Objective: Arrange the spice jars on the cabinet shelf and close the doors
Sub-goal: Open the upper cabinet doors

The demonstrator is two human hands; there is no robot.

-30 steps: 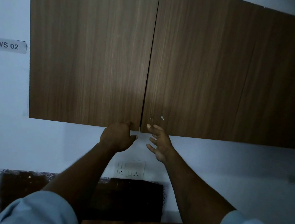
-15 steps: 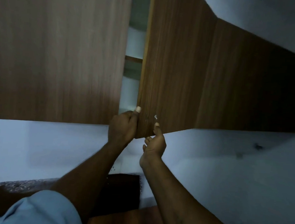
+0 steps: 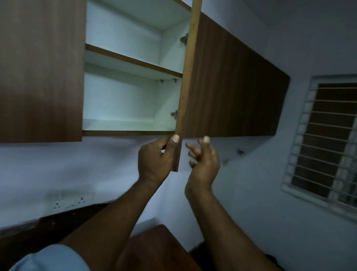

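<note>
The wooden wall cabinet's right door (image 3: pixel 186 84) stands swung out, seen edge-on. My left hand (image 3: pixel 156 159) grips its bottom corner, thumb on the door's edge. Just to the right of that door, my right hand (image 3: pixel 203 159) hovers with fingers loosely spread and holds nothing. The left door (image 3: pixel 37 63) stays shut. Inside, the white cabinet shows a middle shelf (image 3: pixel 133 60) and a bottom shelf (image 3: pixel 122 125), both bare. No spice jars are in view.
A white socket strip (image 3: pixel 70 202) sits on the wall below the cabinet. A dark countertop (image 3: pixel 15 234) runs along the wall and a wooden surface (image 3: pixel 158 247) lies below my arms. At the right is a barred window (image 3: pixel 328 142).
The right door went from shut to swung fully out, pulled by my left hand. My right hand came off the door face. My view turned to the right.
</note>
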